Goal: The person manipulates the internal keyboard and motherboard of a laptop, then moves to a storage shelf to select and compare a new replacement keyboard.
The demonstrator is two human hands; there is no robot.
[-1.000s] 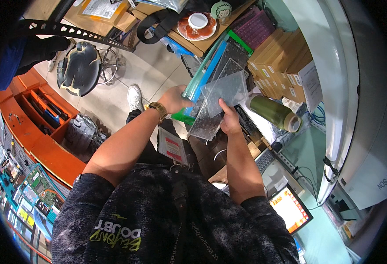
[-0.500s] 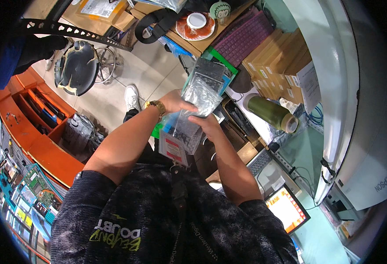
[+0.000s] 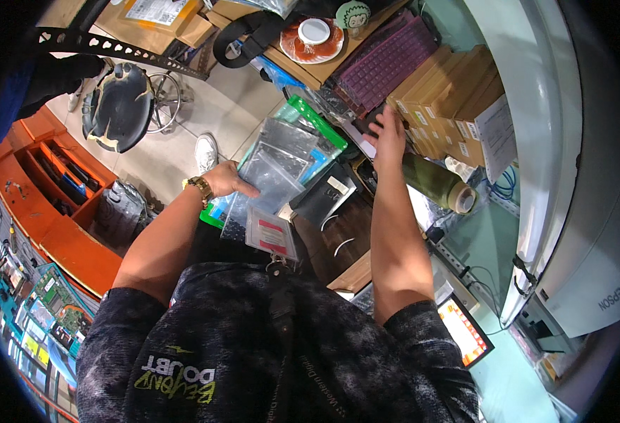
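My left hand [image 3: 229, 182], with a gold watch, grips a stack of clear plastic sheets [image 3: 274, 155] over a larger green-edged sheet or sleeve [image 3: 320, 123] with blue strips. The stack lies tilted at my left, above my lanyard badge [image 3: 271, 233]. My right hand [image 3: 387, 134] is raised off the stack, fingers apart and slightly bent, beside the purple keyboards [image 3: 387, 70] and stacked cardboard boxes [image 3: 451, 99]. A green bottle [image 3: 430, 180] lies just below it, partly behind my wrist and forearm.
Orange bins [image 3: 49, 176] and circuit boards [image 3: 59, 296] are at left. A worn stool [image 3: 116, 106] and another person's leg [image 3: 49, 81] are upper left. A plate with a white lid [image 3: 310, 49] sits on the top shelf. A screen [image 3: 458, 328] glows at lower right.
My left hand has moved left and down with the plastic stack. My right hand has let go of it and moved up and right, toward the keyboards and boxes.
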